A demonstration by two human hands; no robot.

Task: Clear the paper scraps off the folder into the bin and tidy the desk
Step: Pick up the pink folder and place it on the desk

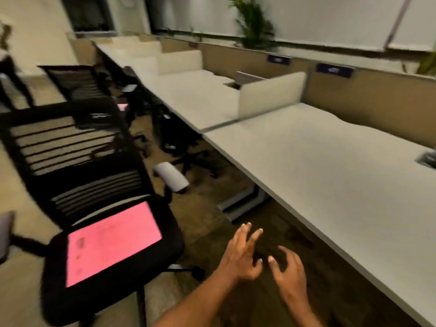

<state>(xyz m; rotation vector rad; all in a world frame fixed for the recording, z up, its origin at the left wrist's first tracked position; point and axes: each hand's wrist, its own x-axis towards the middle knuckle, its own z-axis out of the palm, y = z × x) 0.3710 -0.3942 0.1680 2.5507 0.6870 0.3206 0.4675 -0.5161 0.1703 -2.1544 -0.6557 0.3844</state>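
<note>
Currently, flat pink rectangular folder (113,244) laid on seat of black mesh-backed office chair (77,161); left hand (243,253) and right hand (289,272) held empty, fingers spread, beside long white desk (330,166)

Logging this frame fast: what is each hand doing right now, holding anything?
Left hand: open, fingers spread, holding nothing, above the floor.
Right hand: open, fingers loosely curled, holding nothing, beside the left.

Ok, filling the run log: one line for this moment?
left hand: open, empty | right hand: open, empty | pink folder: on chair seat | desk: beside
</note>
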